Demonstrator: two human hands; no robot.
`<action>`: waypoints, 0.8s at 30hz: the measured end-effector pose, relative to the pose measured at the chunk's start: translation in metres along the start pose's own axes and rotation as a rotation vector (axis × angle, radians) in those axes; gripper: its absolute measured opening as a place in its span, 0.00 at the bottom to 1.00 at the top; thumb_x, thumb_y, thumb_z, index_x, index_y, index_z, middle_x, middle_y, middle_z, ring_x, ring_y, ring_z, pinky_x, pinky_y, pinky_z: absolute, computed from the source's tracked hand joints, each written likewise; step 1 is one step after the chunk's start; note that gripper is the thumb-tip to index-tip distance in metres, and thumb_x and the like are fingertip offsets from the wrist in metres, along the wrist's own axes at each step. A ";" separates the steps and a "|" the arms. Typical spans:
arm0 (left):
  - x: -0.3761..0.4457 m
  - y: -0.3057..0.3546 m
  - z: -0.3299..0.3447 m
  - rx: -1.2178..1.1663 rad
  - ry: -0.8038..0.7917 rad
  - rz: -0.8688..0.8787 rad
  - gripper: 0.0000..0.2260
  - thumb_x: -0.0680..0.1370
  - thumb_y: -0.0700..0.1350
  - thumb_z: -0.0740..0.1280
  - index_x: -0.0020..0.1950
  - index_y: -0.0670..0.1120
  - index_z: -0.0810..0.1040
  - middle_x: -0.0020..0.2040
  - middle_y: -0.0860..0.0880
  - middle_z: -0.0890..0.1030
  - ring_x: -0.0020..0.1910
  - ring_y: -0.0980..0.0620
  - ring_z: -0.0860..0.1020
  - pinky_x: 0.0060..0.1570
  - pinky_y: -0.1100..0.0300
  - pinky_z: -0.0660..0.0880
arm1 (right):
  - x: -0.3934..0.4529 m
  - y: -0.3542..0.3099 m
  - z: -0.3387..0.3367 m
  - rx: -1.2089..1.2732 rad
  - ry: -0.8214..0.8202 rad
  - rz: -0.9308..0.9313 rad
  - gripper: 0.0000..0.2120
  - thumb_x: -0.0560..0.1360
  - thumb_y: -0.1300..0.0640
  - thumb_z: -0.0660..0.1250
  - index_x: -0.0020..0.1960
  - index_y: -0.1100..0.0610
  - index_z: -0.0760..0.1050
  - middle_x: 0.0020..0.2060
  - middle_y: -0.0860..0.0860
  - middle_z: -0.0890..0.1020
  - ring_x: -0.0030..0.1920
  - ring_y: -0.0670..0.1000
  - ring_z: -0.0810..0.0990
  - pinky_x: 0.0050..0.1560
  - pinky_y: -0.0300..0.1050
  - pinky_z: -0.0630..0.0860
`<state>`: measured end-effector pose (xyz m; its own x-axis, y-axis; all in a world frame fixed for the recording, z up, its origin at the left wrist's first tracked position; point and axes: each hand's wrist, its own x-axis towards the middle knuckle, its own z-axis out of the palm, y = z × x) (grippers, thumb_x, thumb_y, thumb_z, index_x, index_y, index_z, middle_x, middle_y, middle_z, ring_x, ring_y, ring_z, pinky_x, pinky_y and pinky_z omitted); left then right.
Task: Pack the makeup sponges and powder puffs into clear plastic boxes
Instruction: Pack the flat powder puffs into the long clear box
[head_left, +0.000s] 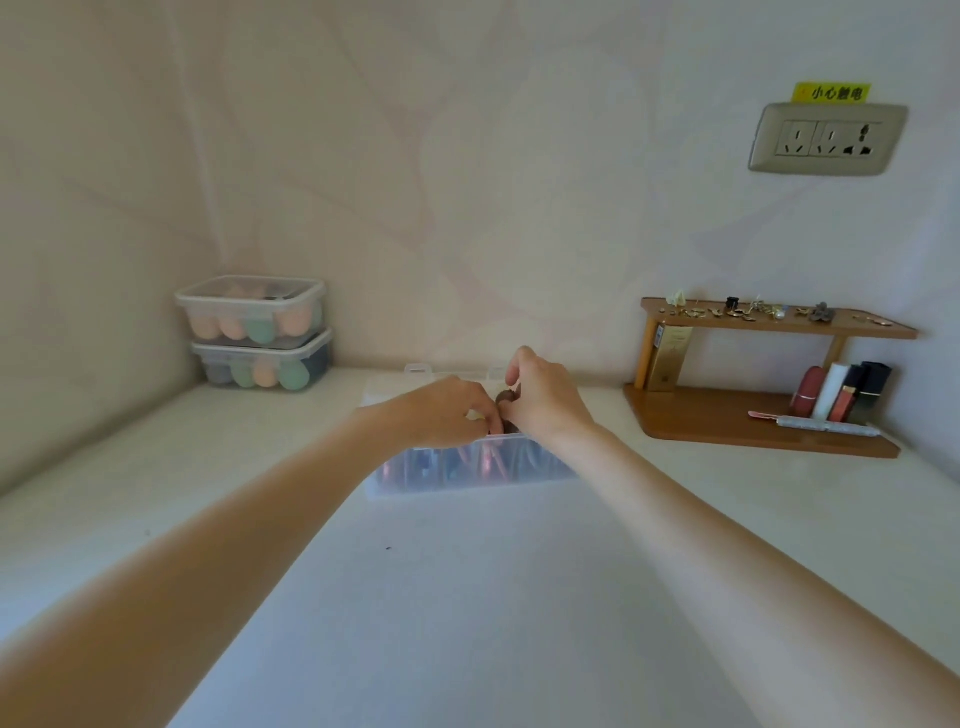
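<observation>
On the pale table, a brown puff is pinched by both the left hand and right hand above the open clear box, where it should be pressed down gently.

Home vanity: lipsticks, jewellery shelf.

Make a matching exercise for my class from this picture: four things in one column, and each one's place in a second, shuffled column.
Things
1. stacked lidded boxes
2. wooden shelf
3. wall socket
4. open clear box

Places
A. on the wall, upper right
B. under both hands, middle of the table
C. far left corner of the table
D. right side of the table, against the wall

Pairs: 1-C, 2-D, 3-A, 4-B
</observation>
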<state>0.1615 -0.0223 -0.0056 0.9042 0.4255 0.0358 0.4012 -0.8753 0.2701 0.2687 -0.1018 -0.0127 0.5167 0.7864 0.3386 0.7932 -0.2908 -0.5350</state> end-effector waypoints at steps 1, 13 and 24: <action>-0.001 0.000 0.000 0.002 -0.002 -0.001 0.12 0.78 0.43 0.59 0.52 0.49 0.82 0.57 0.50 0.79 0.56 0.49 0.76 0.62 0.54 0.72 | 0.000 0.000 0.001 -0.022 -0.033 0.002 0.06 0.73 0.65 0.61 0.49 0.58 0.67 0.41 0.54 0.76 0.43 0.55 0.74 0.45 0.49 0.73; 0.020 0.023 -0.018 0.155 -0.107 -0.205 0.07 0.74 0.43 0.67 0.51 0.45 0.79 0.41 0.49 0.77 0.35 0.51 0.75 0.32 0.66 0.67 | 0.007 -0.011 -0.018 -0.139 -0.297 -0.008 0.08 0.73 0.57 0.66 0.51 0.57 0.77 0.51 0.55 0.83 0.46 0.53 0.77 0.47 0.42 0.72; 0.029 0.045 -0.015 0.393 -0.147 -0.273 0.07 0.77 0.44 0.64 0.54 0.44 0.75 0.32 0.52 0.68 0.29 0.56 0.67 0.46 0.62 0.64 | -0.004 0.002 -0.013 -0.054 -0.191 -0.042 0.11 0.70 0.61 0.68 0.53 0.58 0.78 0.51 0.54 0.83 0.54 0.55 0.79 0.48 0.40 0.68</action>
<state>0.2034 -0.0464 0.0217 0.7581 0.6391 -0.1295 0.6255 -0.7688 -0.1331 0.2725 -0.1125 -0.0056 0.4161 0.8861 0.2044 0.8319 -0.2801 -0.4791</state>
